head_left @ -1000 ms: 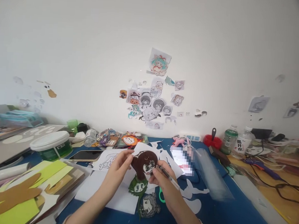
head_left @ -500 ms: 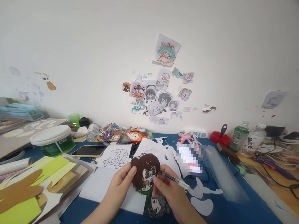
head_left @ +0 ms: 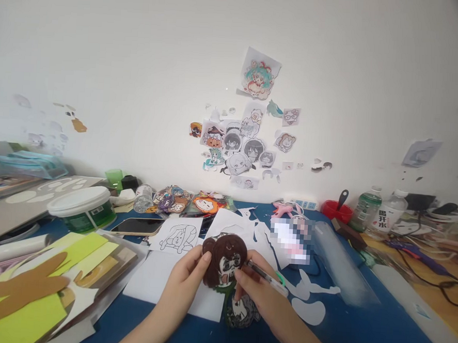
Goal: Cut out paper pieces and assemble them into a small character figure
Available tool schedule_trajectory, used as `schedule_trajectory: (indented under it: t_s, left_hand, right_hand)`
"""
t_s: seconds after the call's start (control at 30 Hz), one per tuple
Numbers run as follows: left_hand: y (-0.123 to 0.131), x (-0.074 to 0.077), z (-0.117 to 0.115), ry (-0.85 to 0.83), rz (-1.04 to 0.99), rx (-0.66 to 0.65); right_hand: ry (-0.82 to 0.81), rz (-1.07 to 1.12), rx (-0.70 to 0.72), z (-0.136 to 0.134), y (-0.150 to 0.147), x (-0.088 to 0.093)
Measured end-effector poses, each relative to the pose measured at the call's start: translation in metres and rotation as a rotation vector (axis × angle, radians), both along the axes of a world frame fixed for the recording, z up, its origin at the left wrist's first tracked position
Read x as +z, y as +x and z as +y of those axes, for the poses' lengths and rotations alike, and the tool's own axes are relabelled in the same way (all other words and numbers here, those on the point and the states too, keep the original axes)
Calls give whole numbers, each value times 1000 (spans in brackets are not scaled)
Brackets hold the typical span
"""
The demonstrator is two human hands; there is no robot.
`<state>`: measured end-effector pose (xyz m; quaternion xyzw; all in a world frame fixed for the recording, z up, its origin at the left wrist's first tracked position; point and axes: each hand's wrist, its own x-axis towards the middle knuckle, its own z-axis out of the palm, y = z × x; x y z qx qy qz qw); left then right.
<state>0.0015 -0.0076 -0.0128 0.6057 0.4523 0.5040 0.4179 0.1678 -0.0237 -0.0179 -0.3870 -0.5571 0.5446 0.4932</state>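
Note:
Between my two hands is a cartoon-head cutout (head_left: 233,244) with brown hair and a black-and-white face, held upright over the desk. My left hand (head_left: 190,267) pinches its left edge, thumb in front. A pen (head_left: 263,275) with a clear barrel and a green part lies across my right hand (head_left: 259,284), whose thumb and fingertips also touch the cutout's right side by the face. Just below hangs or lies a second cartoon-head cutout (head_left: 241,311) with grey hair and green edging; I cannot tell whether it is attached. White paper (head_left: 205,304) lies beneath my left hand.
A line drawing (head_left: 178,235) and a phone (head_left: 138,226) lie left of my hands. Beyond are a white-lidded tub (head_left: 80,204) and coloured sheets (head_left: 38,305). To the right are white paper scraps (head_left: 309,311), a clear plastic sleeve (head_left: 345,266), a red bowl (head_left: 337,212) and bottles (head_left: 391,212).
The pen has turned slightly in my right hand, its rear end lower and its green part showing. Both hands keep hold of the cutout. The view has shifted a little.

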Motion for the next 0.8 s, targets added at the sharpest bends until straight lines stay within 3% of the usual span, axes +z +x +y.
schedule_trajectory:
  t_s: [0.43, 0.8]
  left_hand:
    - [-3, -9, 11, -4, 83, -30]
    - [-1, -5, 6, -7, 85, -16]
  right_hand:
    - [179, -330, -45, 3, 9, -3]
    - [190, -287, -43, 1, 7, -3]
